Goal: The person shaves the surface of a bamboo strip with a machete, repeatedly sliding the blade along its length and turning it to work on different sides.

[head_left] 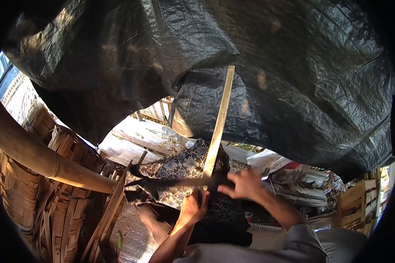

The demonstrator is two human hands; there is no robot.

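Note:
A long pale bamboo strip (219, 118) stands nearly upright in front of me, reaching up toward the black tarp. My left hand (192, 209) is closed around its lower end. My right hand (245, 184) grips the handle of a dark knife (171, 182), whose blade lies across the strip's base and points left. A patterned dark cloth (180, 164) is spread under both hands.
A black plastic tarp (272, 65) hangs low overhead. A thick bamboo pole (35, 155) crosses at the left above woven bamboo baskets (61, 215). Loose bamboo slats (109, 210) lean at lower left. White sacks (131, 142) and a wooden crate (355, 201) lie beyond.

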